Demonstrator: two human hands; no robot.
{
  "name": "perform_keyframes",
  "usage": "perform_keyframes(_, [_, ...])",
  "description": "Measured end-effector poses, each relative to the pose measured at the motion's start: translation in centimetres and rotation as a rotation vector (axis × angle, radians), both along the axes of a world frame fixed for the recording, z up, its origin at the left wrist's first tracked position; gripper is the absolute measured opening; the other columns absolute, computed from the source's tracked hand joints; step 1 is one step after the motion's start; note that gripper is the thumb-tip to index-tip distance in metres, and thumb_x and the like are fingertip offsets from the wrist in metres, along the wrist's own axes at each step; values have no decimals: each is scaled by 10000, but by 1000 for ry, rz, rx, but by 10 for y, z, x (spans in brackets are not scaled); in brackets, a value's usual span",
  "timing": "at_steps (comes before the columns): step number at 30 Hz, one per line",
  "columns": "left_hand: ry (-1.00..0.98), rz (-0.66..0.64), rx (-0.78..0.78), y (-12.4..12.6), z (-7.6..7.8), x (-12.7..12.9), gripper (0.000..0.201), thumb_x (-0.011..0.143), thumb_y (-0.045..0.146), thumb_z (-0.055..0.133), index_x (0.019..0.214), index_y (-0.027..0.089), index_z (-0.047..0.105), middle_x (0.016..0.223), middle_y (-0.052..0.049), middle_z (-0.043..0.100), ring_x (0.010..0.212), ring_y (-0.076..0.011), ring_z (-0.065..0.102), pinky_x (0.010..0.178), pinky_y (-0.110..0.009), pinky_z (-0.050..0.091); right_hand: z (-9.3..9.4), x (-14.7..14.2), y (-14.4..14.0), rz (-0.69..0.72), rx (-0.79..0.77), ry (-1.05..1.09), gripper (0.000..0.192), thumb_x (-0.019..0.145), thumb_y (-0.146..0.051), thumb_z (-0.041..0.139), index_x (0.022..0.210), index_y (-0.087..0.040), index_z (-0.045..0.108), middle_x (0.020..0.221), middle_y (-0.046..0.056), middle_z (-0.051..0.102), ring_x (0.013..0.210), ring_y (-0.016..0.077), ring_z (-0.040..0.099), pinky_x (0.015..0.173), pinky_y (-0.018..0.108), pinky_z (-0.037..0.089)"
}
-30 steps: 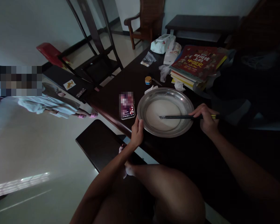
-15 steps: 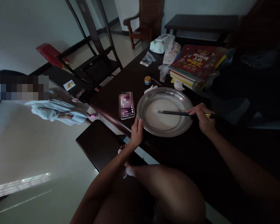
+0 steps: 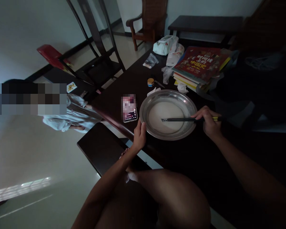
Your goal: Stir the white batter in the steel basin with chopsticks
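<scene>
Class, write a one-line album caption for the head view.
Left hand steadies a metal pan while right hand holds chopsticks in pale batter.

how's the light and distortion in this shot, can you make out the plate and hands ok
Head view: dim overall, the dark table swallows detail; the metal plate catches some shine; left hand and right hand with chopsticks stay readable; wide-lens tilt bends the floor.

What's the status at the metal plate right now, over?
Left hand on metal plate rim. Right hand holds chopsticks, tips in white batter. Phone beside plate.
</scene>
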State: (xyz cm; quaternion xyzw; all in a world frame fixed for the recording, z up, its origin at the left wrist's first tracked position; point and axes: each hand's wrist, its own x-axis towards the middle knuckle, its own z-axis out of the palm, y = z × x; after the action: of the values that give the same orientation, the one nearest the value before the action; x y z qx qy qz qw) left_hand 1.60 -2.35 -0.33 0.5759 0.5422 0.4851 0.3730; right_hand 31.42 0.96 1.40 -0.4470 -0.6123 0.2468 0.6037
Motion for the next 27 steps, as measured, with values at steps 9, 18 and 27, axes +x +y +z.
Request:
perform_keyframes(9, [6, 1, 0, -1, 1, -1, 773, 971, 734, 376, 1459, 159, 541, 1481, -143, 611, 1401, -298, 555, 1194, -420, 418, 1, 0, -2, -9, 1, -5, 467, 981, -522, 527, 602, -293, 677, 657, 13, 727, 691, 224, 633, 742, 453, 491])
perform_keyframes(18, [10, -8, 7, 0, -1, 1, 749, 984, 715, 372, 1464, 164, 534, 1488, -145, 604, 1400, -298, 555, 1192, -434, 416, -3, 2, 1, -16, 10, -2, 473, 978, -524, 528, 598, -285, 676, 647, 10, 721, 684, 217, 626, 744, 445, 487])
perform_keyframes(27, [7, -8, 14, 0, -1, 1, 748, 982, 718, 375, 1461, 168, 538, 1479, -146, 611, 1384, -301, 567, 1179, -437, 426, -3, 2, 1, -21, 25, 8, 467, 993, -489, 520, 604, -279, 671, 662, 14, 729, 676, 215, 622, 729, 441, 485])
